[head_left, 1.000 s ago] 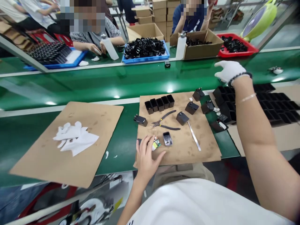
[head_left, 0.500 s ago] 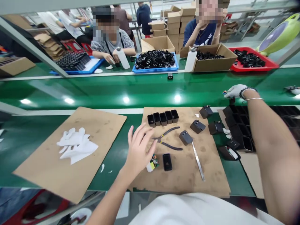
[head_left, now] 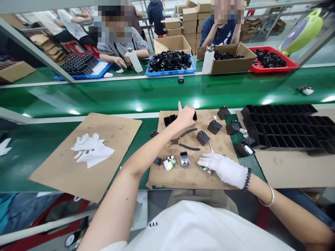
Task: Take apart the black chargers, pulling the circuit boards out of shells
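My bare left hand (head_left: 186,116) is over the right end of a row of small black plastic cases (head_left: 166,121), fingers curled around one end case (head_left: 195,116) and one finger sticking up. My gloved right hand (head_left: 222,168) is low over the brown mat with a circuit board (head_left: 206,170) under its fingers, partly hidden. Between the hands lie yellow-and-black pliers (head_left: 187,140) and a black case (head_left: 203,138) with a metal strip (head_left: 211,146) beside it. Another circuit board (head_left: 170,162) lies left of an open black cover (head_left: 184,159).
Several black cases stand along the mat's right edge, one being (head_left: 215,127). Beyond is a large block of black cases (head_left: 282,125). White gloves (head_left: 91,150) lie on cardboard at left. A green belt (head_left: 110,97) runs behind; two people sit across it.
My left hand has moved up and right, from beside the pliers to the row of cases. My right hand has come back from the belt to the mat with a circuit board.
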### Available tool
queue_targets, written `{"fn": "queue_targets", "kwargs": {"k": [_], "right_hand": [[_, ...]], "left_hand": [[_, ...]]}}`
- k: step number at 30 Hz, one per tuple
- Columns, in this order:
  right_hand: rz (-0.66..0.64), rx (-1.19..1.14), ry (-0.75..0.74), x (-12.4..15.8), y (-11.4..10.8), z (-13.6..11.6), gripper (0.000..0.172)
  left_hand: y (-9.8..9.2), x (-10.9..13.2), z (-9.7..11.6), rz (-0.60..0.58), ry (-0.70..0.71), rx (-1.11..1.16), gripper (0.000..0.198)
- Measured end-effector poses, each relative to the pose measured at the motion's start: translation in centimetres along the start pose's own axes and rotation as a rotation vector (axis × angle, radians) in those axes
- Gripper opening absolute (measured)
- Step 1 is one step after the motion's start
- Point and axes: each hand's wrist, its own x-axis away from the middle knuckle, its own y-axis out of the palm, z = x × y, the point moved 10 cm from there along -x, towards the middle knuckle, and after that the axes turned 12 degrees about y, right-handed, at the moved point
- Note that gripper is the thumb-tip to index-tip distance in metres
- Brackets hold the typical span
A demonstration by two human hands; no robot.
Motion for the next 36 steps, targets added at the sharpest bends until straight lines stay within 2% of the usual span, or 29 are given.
{"fn": "queue_targets", "kwargs": {"k": [2,4,7,9,11,12,14,16,19,22,25,28,30,32,34,36], "right_hand": [[0.021,0.04,0.126,-0.1,-1.1,0.1,0.067],[0.049,0.073,0.402,0.2,-2.6,1.1,0.057],[0.041,0.032,0.757,1.0,-2.9,1.4,0.045],[0.024,-0.036,0.85,0.5,-1.7,0.8,0.044],[0.037,-0.123,0.916,-0.4,-0.4,0.8,0.039],[0.053,-0.181,0.932,-0.8,0.0,1.1,0.037],[0.087,-0.339,0.916,-1.4,0.3,2.2,0.036],[0.128,-0.548,0.84,-1.5,-0.2,3.8,0.036],[0.204,-0.895,0.653,-0.4,-1.3,5.8,0.036],[0.3,-1.227,0.452,1.4,-1.2,6.8,0.05],[0.463,-1.487,0.338,3.6,0.0,7.6,0.071],[0.648,-1.641,0.318,5.9,1.1,8.8,0.072],[0.766,-1.693,0.324,7.4,1.1,9.5,0.066],[0.864,-1.71,0.328,9.0,0.3,9.7,0.059],[0.936,-1.695,0.324,10.4,-1.0,9.1,0.051],[0.98,-1.666,0.299,11.3,-2.9,7.7,0.045]], "left_hand": [[-1.7,0.2,1.5,0.062,0.016,-0.006,0.031],[-4.9,1.9,3.6,0.179,0.041,0.013,0.036],[-10.0,7.4,7.8,0.338,0.115,0.123,0.043],[-11.8,12.3,11.3,0.353,0.195,0.244,0.045],[-11.3,17.2,13.7,0.279,0.202,0.283,0.048],[-10.5,19.5,14.4,0.25,0.192,0.272,0.051],[-7.6,23.3,14.2,0.2,0.142,0.273,0.051],[-4.4,25.6,13.0,0.247,0.083,0.278,0.044],[0.6,26.5,11.5,0.324,-0.014,0.298,0.036],[4.5,25.8,11.1,0.343,-0.097,0.368,0.043],[7.6,24.7,10.8,0.258,-0.197,0.516,0.06],[9.6,23.9,10.4,0.192,-0.318,0.658,0.084],[9.7,23.1,10.8,0.16,-0.326,0.724,0.079],[8.8,22.0,11.7,0.125,-0.28,0.773,0.064],[6.5,20.9,12.7,0.147,-0.226,0.811,0.058],[3.2,19.7,13.5,0.215,-0.164,0.831,0.057]]}}
